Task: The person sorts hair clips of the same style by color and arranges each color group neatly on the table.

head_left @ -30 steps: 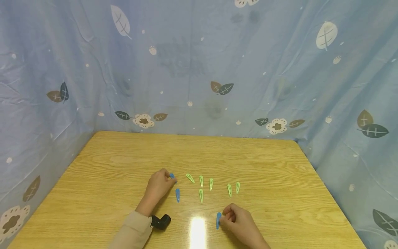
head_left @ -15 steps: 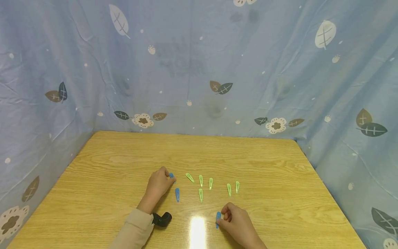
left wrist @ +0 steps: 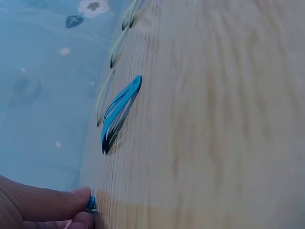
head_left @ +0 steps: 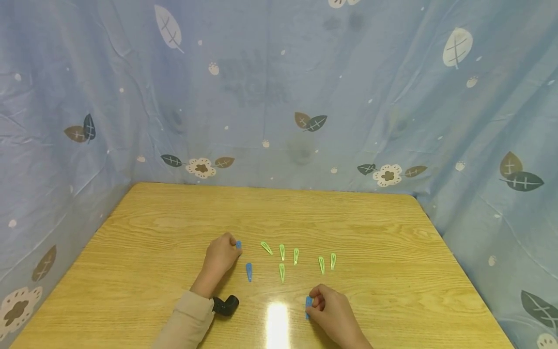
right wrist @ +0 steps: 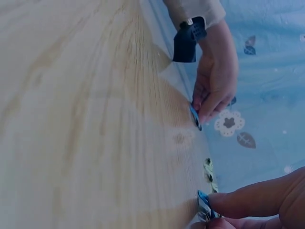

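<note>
My left hand (head_left: pixel 221 254) pinches a small blue snap hair clip (head_left: pixel 238 245) between thumb and fingers at the left of the group. In the left wrist view that clip (left wrist: pixel 90 204) is mostly hidden by the fingertips. A second blue hair clip (head_left: pixel 249 272) lies untouched just to the right and nearer. Close to the front, my right hand (head_left: pixel 334 312) pinches a third blue hair clip (head_left: pixel 308 302), its thumb covering part of it. The right wrist view shows this clip (right wrist: pixel 203 200) between thumb and fingers, with my left hand (right wrist: pixel 218 76) beyond.
Several light green hair clips (head_left: pixel 282 273) lie scattered across the middle of the wooden table (head_left: pixel 392 232). A black wrist camera mount (head_left: pixel 225 306) sits on the left wrist. A blue patterned curtain (head_left: pixel 261 97) stands behind and at both sides.
My left hand has shifted its blue clip slightly left, away from the green ones. My right thumb has moved further over its blue clip, which has shifted slightly right.
</note>
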{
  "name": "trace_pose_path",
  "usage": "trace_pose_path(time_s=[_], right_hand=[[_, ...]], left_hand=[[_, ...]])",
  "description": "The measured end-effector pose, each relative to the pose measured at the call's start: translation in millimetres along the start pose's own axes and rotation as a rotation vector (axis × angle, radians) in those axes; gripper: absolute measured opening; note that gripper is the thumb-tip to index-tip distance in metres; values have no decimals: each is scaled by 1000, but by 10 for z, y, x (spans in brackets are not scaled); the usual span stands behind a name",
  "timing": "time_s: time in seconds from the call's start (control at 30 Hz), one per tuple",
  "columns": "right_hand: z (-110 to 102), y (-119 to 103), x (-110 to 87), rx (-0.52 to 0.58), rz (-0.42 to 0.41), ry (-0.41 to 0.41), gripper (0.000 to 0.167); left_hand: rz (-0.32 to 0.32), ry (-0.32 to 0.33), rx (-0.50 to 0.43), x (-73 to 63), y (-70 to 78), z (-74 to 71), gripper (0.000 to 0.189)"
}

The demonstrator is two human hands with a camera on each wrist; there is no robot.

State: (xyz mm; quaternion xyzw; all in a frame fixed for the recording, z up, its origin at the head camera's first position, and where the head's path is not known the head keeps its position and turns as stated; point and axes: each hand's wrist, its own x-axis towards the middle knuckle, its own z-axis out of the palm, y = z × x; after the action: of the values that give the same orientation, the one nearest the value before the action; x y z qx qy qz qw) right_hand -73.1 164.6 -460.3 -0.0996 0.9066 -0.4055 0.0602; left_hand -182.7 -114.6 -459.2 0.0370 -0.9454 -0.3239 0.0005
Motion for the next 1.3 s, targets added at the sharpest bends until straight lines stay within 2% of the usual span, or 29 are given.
trace_pose_path(time_s=[0.37,0.63,0.9,1.03,1.17,1.3], right_hand=[[8,-5,-1,35,16,5,18],[11,-14,1,60,23,1,17],[11,11,1,71,24,6,18],[13,12,2,83,27,4,18],[17,11,3,98,33,0,18],[16,8,0,96,33,4,18]], left_hand=[[-13,-25,-12,-31,31,-30,24],[-13,-36,-60,-47,19,-24,24],[-8,-33,-186,-24,-68,2,20],[6,-5,-261,-27,-64,-3,19],[20,13,-372,-12,-63,9,19],[33,-3,-471,20,-66,27,19]])
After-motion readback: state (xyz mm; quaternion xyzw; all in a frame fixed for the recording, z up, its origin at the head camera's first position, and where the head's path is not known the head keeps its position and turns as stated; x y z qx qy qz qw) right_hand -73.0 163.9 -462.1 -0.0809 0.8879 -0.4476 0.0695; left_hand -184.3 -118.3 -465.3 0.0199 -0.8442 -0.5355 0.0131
